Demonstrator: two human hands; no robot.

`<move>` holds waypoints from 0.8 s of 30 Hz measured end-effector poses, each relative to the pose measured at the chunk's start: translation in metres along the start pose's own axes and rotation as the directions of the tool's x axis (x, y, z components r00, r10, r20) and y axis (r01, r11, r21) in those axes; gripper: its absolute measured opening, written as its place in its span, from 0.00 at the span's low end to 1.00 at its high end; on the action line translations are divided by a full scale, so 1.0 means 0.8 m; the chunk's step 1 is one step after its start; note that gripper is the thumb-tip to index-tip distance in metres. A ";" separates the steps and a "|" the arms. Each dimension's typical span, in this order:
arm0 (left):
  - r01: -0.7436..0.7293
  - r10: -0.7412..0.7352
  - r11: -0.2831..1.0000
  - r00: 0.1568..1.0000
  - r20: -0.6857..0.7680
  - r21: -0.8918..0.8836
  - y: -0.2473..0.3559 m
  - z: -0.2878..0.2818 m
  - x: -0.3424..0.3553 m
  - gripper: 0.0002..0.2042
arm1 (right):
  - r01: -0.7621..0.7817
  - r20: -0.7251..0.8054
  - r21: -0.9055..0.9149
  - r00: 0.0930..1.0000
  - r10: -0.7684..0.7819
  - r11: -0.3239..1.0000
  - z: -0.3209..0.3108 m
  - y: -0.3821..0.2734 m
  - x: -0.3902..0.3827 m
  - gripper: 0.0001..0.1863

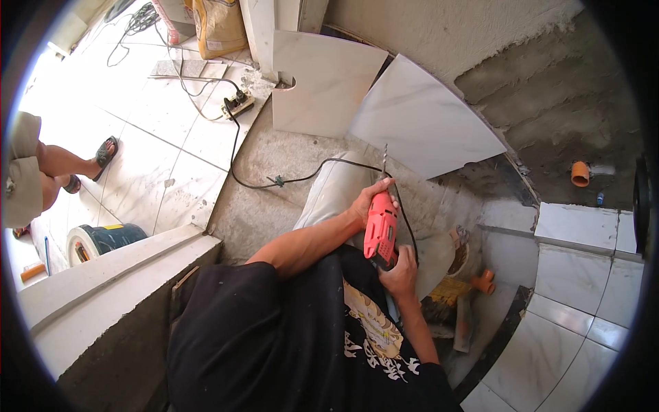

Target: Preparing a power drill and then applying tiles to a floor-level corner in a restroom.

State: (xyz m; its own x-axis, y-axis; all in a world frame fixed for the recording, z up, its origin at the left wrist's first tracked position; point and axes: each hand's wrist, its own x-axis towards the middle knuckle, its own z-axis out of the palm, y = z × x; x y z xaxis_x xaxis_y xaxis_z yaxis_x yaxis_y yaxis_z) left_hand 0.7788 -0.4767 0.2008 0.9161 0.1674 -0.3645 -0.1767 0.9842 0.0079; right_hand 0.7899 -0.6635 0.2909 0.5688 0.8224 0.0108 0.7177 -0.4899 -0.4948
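A red and black corded power drill [379, 225] is held in front of my body, its spiral drill bit [385, 158] pointing away from me. Around its front end, near the chuck, my left hand [366, 202] is closed. My right hand [401, 275] wraps the rear of the drill by the black part; some of its fingers are hidden. The black cord [302, 181] loops from the drill across the rough floor to a socket block [238, 106]. Just beyond the bit, two large white marbled tiles, one notched [322, 89] and one tilted [425, 120], lean by the wall.
At the left stands a person in sandals [104, 156] on pale floor tiles. A dark bucket [113, 238] sits beyond a white ledge [117, 275]. Bags [220, 31] stand at the back. On the right, an orange pipe [581, 174] juts from the wall above white tiles [575, 225].
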 end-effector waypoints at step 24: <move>-0.054 0.154 0.947 0.941 -0.301 0.316 -0.025 0.081 -0.029 0.25 | -0.048 0.040 0.225 0.998 0.040 0.973 -0.083 -0.027 0.007 0.26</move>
State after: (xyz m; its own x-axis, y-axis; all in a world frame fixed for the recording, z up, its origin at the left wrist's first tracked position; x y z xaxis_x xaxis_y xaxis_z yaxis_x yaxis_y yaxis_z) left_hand 0.7840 -0.4964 0.2697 0.7269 0.2915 -0.6218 -0.1028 0.9414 0.3212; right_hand 0.8044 -0.6679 0.3595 0.5808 0.8128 -0.0438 0.5805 -0.4514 -0.6777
